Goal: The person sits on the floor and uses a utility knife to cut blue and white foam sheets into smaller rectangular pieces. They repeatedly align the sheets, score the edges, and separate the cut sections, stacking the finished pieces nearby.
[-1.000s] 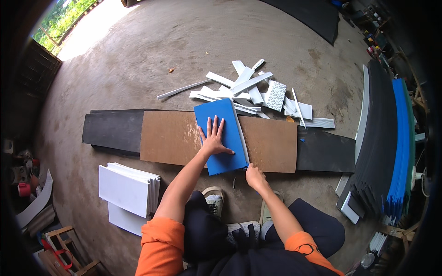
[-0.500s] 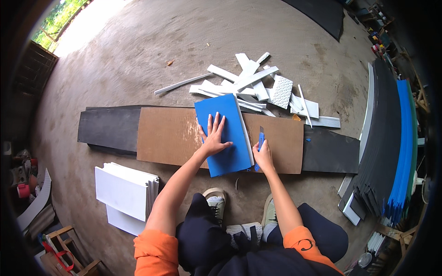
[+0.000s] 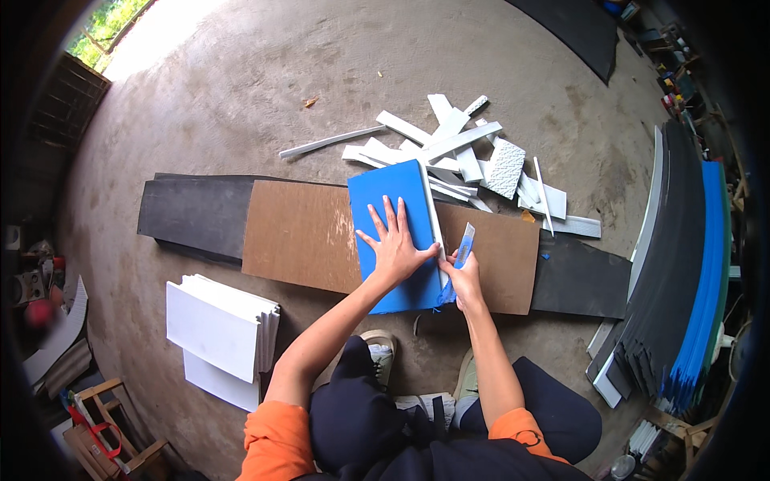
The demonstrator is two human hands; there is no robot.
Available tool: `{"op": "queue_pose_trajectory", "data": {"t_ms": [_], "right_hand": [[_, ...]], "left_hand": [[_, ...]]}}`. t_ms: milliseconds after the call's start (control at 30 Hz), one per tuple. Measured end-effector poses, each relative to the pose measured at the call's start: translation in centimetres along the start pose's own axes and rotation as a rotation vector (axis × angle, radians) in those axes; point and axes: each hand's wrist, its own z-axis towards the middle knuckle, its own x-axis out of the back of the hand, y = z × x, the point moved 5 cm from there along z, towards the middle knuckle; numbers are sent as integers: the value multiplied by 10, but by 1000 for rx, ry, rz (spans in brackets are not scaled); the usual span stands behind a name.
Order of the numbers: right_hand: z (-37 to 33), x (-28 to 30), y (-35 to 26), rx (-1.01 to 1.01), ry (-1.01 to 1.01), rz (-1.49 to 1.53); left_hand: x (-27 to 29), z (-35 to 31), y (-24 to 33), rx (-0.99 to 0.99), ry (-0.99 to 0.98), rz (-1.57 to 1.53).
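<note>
A blue rectangular sheet lies over a white foam-like sheet, whose edge shows along the right side. Both rest on a brown board. My left hand presses flat on the blue sheet, fingers spread, its thumb reaching the right edge. In my right hand is a blue utility knife, its tip pointing away from me. That hand is at the sheets' right edge, its thumb close to my left thumb. A scrap of blue shavings sits by the lower right corner.
Black sheets extend beneath the board. White offcuts are heaped beyond it. At the left stands a stack of white sheets. Along the right lean black sheets and blue sheets. A wooden frame stands lower left.
My right hand has come in against the sheets' right edge with the knife. My left hand has shifted right and its thumb now reaches that edge. The whole view has turned slightly.
</note>
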Motion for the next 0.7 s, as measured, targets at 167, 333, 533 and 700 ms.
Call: {"op": "queue_pose_trajectory", "data": {"t_ms": [167,333,533,700], "right_hand": [[-21,6,-25,217,175,-179],[-54,39,-67,382,230,-293],[-109,86,-106,668,154,1],[-155,90,-118,765,238,-149]], "left_hand": [[9,-8,-22,38,37,11],[53,-3,-80,133,233,-42],[209,-12,66,-570,384,-92],[244,-57,126,-778,83,-264]]}}
